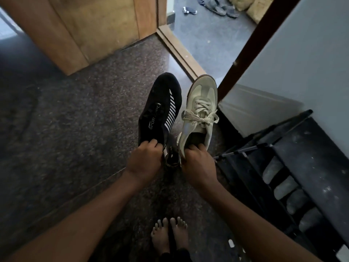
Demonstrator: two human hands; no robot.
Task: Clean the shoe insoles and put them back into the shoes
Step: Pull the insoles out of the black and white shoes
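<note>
left hand: grip pressed together on the heel collar of the dark shoe, held above the floor.
right hand: grip pinching the heel opening of the beige shoe, fingers tucked inside.
shoes: side by side, just apart, toes pointing away, both laced.
insoles: not visible; likely inside the shoes, cannot tell.
shoe rack: low, at the right, with pale items on it.
progress: seemingly early; no cleaning evident, removal, cleaning and refitting all left.

Sneaker left — laced shoe right
</note>
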